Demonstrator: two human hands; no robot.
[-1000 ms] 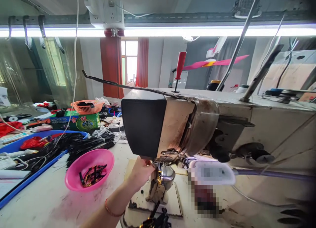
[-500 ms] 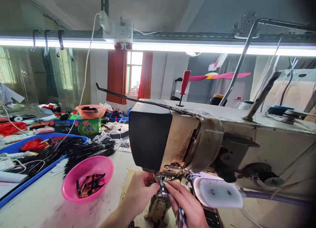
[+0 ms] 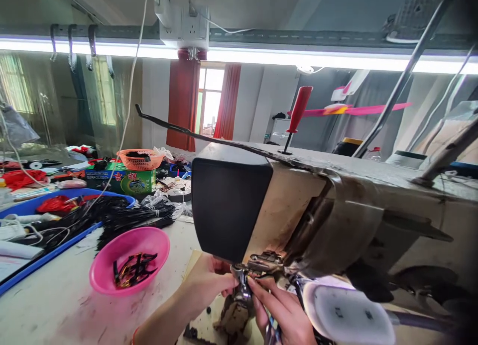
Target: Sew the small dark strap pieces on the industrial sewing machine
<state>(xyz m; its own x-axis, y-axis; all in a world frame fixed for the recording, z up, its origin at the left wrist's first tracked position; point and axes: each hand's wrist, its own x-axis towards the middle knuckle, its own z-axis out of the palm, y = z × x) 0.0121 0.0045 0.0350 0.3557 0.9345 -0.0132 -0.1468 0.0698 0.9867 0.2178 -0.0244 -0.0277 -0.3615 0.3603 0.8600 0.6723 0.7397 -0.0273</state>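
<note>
A sewing machine [image 3: 231, 210] with a black end cover fills the middle and right. My left hand [image 3: 207, 283] is at the left of its metal presser foot [image 3: 242, 287]. Its thumb and fingers are closed in a pinch, and whatever lies between them is hidden. On the other side, my right hand [image 3: 284, 307] has its fingertips close to the foot. A slim, shiny metal tool [image 3: 274, 330] is tucked in its palm under the curled fingers; its exact kind does not show. The small piece at the fingertips is too small to name.
A pink bowl [image 3: 162, 250] with small black and orange pieces stands left of the machine. Behind it lie a bundle of black strips [image 3: 138, 218] and a blue tray [image 3: 80, 235]. A white lamp [image 3: 343, 310] sits near my right hand. A red-handled screwdriver [image 3: 299, 111] stands upright on the machine.
My view has moved nearer to the machine, so it looks larger. Both hands stay at the presser foot, with only slight finger shifts. More of my left forearm shows.
</note>
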